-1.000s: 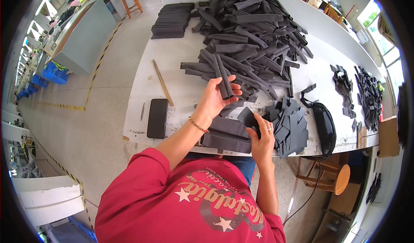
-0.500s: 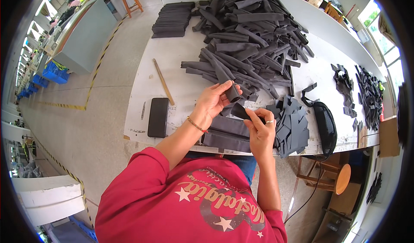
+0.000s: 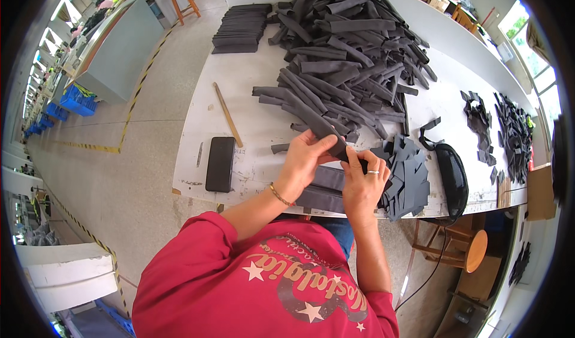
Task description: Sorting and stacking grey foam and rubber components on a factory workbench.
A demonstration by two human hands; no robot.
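My left hand (image 3: 306, 159) is closed around a dark grey fabric tube (image 3: 312, 121), whose far end reaches back toward the heap of tubes (image 3: 350, 56). At the tube's near end, my right hand (image 3: 363, 182) pinches with thumb and fingers, touching the tube. A dark flat piece in the right hand is mostly hidden by the fingers; whether it sits inside the tube cannot be told. Under the hands lie flat dark fabric strips (image 3: 326, 195) at the table's front edge. Beside the right hand is a pile of flat dark grey pieces (image 3: 410, 179).
A neat stack of dark strips (image 3: 241, 29) lies at the far left of the white table (image 3: 203, 110). Nearer are a wooden stick (image 3: 227, 115) and a black phone-like slab (image 3: 220, 164). A black mesh case (image 3: 452, 179) and dark scraps (image 3: 514, 128) lie right. A wooden stool (image 3: 476, 250) stands below.
My hands have come together. The left moved right and down with the tube, its near end meeting my right hand, which held the dark piece apart from it before.
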